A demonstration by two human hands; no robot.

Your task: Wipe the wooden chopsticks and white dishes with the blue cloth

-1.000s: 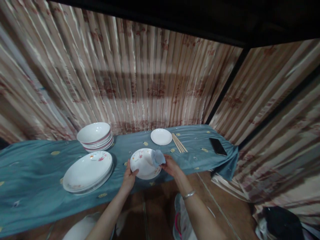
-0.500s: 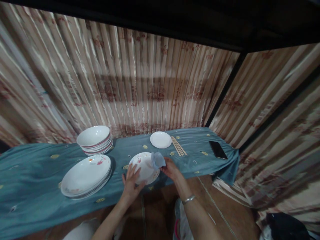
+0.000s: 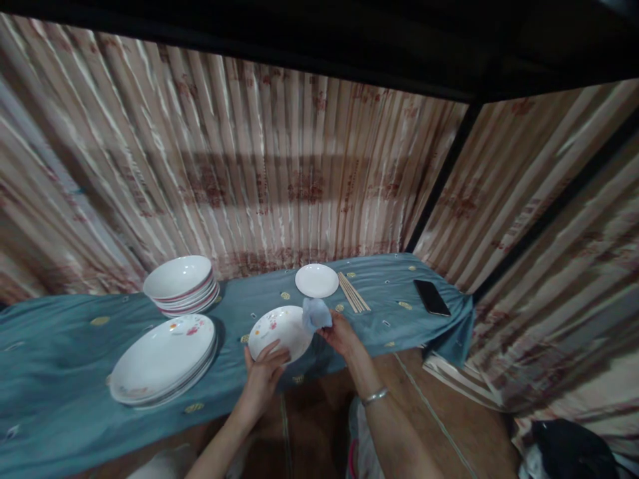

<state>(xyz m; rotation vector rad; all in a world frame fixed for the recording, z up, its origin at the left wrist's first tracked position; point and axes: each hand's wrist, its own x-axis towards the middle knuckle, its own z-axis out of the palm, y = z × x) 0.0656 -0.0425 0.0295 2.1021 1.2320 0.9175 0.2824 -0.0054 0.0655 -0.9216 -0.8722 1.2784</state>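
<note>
A white plate with small flowers [image 3: 285, 324] is in front of me, near the front edge of the cloth-covered table. My left hand [image 3: 263, 378] grips its near-left rim, fingers lying over the inner face and thumb side at the edge. A crumpled pale blue cloth [image 3: 316, 315] is pinched in my right hand [image 3: 342, 334], at the plate's right rim. The cloth covers a bit of that rim. Whether the plate's underside touches the table I cannot tell.
On the left stand a stack of oval plates [image 3: 164, 359] and a stack of bowls [image 3: 180, 278]. Behind the flowered plate lie a small white plate [image 3: 316, 280] and several chopsticks [image 3: 354, 293]. A phone [image 3: 431, 297] rests at the right end. A dark frame post [image 3: 439, 179] rises behind.
My left hand's spread fingers have drawn together and now hold the plate's rim. The blue cloth has moved slightly up beside the right rim. The whole view has shifted a little.
</note>
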